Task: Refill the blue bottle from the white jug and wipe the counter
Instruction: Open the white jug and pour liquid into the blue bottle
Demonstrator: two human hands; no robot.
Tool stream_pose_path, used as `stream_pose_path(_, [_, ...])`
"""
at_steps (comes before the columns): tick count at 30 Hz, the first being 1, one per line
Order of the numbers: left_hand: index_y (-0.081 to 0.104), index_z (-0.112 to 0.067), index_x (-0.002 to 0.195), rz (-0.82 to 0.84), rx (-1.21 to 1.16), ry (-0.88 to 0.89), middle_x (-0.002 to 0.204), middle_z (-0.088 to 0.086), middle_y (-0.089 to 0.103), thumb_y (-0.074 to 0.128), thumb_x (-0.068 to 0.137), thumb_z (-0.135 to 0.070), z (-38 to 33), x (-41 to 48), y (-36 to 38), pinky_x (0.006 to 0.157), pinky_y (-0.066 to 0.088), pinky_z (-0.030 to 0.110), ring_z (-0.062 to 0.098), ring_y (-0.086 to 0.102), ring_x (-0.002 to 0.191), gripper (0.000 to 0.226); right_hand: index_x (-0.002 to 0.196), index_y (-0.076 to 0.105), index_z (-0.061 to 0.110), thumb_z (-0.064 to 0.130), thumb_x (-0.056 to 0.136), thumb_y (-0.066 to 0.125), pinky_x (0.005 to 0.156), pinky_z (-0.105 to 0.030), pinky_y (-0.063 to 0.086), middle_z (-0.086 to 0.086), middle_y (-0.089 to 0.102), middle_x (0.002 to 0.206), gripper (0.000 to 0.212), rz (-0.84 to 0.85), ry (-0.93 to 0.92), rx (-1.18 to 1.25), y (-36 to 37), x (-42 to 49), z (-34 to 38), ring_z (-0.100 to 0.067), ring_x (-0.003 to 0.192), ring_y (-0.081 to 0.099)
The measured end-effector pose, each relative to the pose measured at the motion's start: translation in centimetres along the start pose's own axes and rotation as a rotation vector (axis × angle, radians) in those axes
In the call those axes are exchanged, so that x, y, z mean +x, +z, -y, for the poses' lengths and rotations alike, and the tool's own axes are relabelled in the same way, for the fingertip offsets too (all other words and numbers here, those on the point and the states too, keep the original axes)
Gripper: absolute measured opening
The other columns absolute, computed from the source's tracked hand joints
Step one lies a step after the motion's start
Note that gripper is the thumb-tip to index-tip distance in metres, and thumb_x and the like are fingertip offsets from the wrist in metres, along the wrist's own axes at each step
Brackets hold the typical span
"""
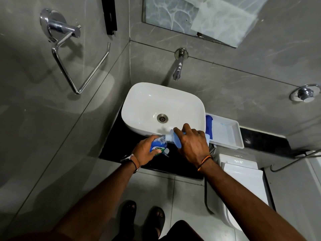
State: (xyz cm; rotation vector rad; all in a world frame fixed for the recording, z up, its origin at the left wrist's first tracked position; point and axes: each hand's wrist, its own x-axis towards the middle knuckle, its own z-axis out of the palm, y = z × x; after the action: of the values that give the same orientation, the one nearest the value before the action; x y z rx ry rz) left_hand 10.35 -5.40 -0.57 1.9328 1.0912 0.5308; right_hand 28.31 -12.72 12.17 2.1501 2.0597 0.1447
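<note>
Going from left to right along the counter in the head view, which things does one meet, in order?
left hand → blue bottle → white jug gripped by the right hand → white tray

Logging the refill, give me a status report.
Left hand grips blue bottle. Right hand tilts white jug, spout at bottle mouth. Nothing blocking.
</note>
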Motion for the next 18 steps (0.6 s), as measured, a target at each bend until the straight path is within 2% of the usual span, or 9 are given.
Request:
stream_pose_path(9, [0.051,-0.022,0.135,0.001,-0.008,0.004,0.131,0.003,0.065,0.080,0.083,-0.020,0.04,0.17,0.00,0.096,0.059,0.032,0.018,0.064,0.117,0.059,0.144,0.049,0.024,0.040,0.080,0.079,0.090,-0.047,0.052,-0.010,0.055,0.121,0.072,0.000,0.010,-0.022,-0.24,-0.02,0.07,-0.035,0.096,0.067])
stream_pose_path(18, [0.051,-0.021,0.135,0.000,0.002,0.008,0.128,0.004,0.066,0.080,0.083,-0.019,-0.09,0.17,0.15,0.097,0.059,0.037,0.020,0.065,0.115,0.060,0.142,0.049,0.025,0.041,0.079,0.078,0.088,-0.046,0.051,-0.010,0.054,0.119,0.072,0.014,0.018,-0.030,-0.42,-0.16,0.13,-0.035,0.093,0.067])
